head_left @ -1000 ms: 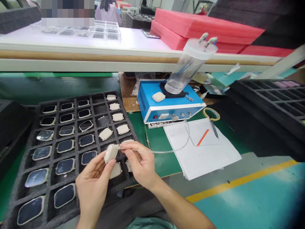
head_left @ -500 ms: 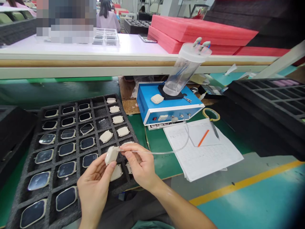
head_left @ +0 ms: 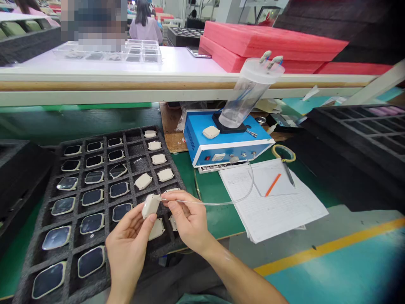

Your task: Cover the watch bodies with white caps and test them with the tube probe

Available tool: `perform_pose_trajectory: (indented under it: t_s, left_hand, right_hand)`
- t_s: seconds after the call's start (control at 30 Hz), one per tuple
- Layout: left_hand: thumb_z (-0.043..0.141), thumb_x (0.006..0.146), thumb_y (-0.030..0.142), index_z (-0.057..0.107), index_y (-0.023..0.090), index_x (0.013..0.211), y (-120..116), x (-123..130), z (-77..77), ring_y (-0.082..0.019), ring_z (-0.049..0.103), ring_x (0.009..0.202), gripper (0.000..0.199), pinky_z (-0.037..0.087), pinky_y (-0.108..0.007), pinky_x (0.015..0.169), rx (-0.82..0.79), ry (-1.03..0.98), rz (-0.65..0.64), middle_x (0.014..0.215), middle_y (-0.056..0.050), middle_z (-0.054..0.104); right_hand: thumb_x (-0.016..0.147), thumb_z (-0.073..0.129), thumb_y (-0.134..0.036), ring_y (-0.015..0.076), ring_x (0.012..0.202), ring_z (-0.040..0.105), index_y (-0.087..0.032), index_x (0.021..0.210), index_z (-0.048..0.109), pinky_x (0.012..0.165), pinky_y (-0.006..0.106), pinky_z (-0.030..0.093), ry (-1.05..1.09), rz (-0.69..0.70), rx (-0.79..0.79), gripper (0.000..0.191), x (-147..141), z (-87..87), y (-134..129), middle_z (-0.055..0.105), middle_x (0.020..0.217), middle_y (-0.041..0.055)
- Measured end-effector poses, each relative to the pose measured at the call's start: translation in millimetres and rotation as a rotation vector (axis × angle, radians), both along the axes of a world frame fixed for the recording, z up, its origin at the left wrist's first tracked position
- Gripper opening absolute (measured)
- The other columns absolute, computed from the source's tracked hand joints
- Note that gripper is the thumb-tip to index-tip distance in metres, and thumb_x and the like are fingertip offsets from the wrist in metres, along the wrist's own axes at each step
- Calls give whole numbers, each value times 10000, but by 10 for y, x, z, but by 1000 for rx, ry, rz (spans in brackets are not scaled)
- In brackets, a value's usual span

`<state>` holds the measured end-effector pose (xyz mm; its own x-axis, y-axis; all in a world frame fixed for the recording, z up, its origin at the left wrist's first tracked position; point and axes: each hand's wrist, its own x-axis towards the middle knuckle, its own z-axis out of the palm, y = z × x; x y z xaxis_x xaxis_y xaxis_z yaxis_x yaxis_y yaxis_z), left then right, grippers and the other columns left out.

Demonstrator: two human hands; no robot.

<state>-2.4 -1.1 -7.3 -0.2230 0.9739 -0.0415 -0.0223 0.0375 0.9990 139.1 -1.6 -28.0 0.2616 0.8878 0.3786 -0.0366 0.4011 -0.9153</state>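
Cream-coloured watch case (head_left: 151, 206) sits pinched in the left hand (head_left: 128, 242), tilted above the foam tray (head_left: 106, 181); the right hand (head_left: 190, 219) grips the clear tube (head_left: 218, 204) near its tip, which meets or nearly meets the case's upper edge, contact being too small to tell; good work here probably wants a steady case, a light hold and slack in the line. Green bench (head_left: 218, 226) carries the tray, papers (head_left: 275, 217) and blue machine (head_left: 198, 122); beyond the white shelf (head_left: 182, 63), a lilac-clad person (head_left: 145, 30) faces away.
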Motion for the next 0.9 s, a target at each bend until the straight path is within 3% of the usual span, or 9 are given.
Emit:
perform_pose_trajectory:
  t_s: [0.4,0.9]
  left_hand:
    - [975,658,311,843,206,1007,9,3,13,-211,832,869,388,652,-194,799,1,-44,-1,1013,-69,851]
    - [961,661,327,833,191,1005,8,7,-11,-219,828,864,391,667,-231,788,3,-16,1,997,-74,852]
  right_hand:
    - [1029,619,-244,208,1037,768,-251,1096,790,900,347,666,13,5,8,185,1,-15,3,788,1094,77]
    - [1027,621,-237,203,1039,770,-254,1106,788,892,343,671,2,-2,15,186,5,-23,10,788,1101,74]
